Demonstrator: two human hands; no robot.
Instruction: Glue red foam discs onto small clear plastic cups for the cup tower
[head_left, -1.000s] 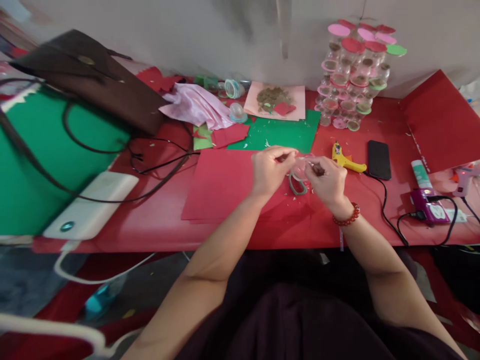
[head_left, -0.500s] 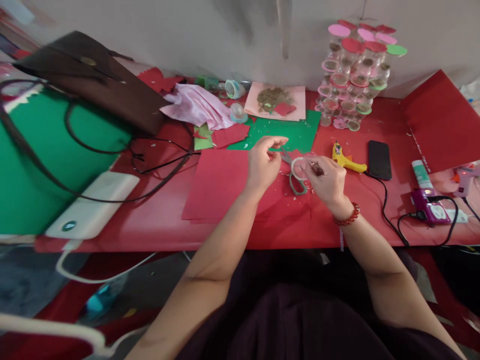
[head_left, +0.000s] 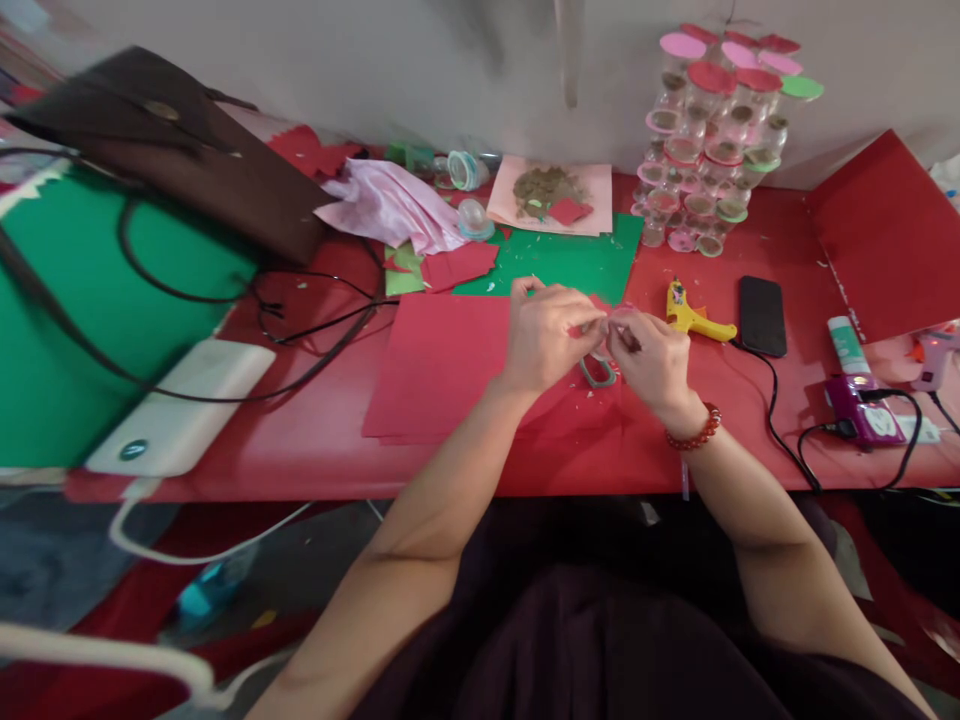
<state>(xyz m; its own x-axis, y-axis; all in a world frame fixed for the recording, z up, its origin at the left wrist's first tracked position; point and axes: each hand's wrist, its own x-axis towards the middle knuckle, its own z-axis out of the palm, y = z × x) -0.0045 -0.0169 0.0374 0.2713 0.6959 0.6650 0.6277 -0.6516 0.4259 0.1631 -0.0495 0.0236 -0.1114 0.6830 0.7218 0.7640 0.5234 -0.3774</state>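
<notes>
Between my fingertips is a small clear plastic cup (head_left: 602, 350), mostly hidden by both hands. My right hand (head_left: 651, 362), with a red bead bracelet on its wrist, pinches the cup from the right. From the left, my left hand (head_left: 551, 338) has its thumb and forefinger pressed together at the cup's edge, touching the right fingertips. A pair of scissors lies just under the hands; only its grey-green handle (head_left: 598, 374) shows. Red paper sheets (head_left: 442, 365) lie below and left of my left hand.
A yellow glue gun (head_left: 697, 318) and a black phone (head_left: 762, 315) lie to the right. Behind them stands a tower of clear cups (head_left: 701, 150). A white power bank (head_left: 184, 410), a dark bag (head_left: 187, 150) and loose cables are at left.
My left hand has moved right, from apart to meeting the right hand at the cup. The cup's round rim, visible before, is now mostly covered. My right hand has barely moved.
</notes>
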